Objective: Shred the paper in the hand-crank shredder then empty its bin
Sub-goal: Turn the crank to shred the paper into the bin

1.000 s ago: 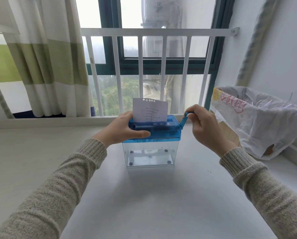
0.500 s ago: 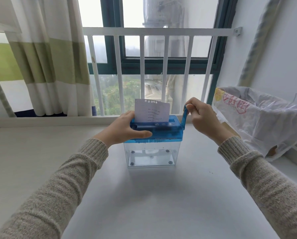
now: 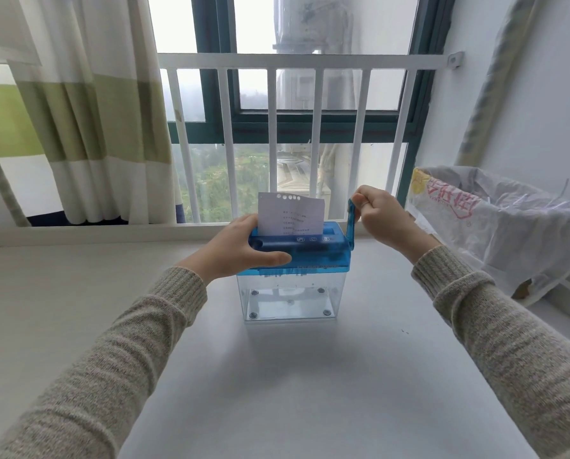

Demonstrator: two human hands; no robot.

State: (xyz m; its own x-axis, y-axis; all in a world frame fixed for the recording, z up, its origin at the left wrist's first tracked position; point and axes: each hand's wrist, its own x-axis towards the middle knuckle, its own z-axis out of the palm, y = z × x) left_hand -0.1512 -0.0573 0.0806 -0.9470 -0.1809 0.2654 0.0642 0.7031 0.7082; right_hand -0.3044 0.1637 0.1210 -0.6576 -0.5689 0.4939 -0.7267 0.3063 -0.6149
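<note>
A white table (image 3: 277, 392) spreads beneath both hands. Beyond the right hand (image 3: 381, 218), a box lined with a plastic bag (image 3: 495, 226) stands apart. Between the hands stands the hand-crank shredder (image 3: 297, 270), its clear bin (image 3: 290, 299) below. The left hand (image 3: 240, 250) grips the blue top; the right pinches the upright crank (image 3: 351, 223). The paper (image 3: 290, 215) stands in the slot, beside the left hand's fingers.

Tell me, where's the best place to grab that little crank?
Probably at the top end of the crank, from the right side, as the right hand does: the arm stands upright there, clear of the shredder the left hand steadies.
</note>
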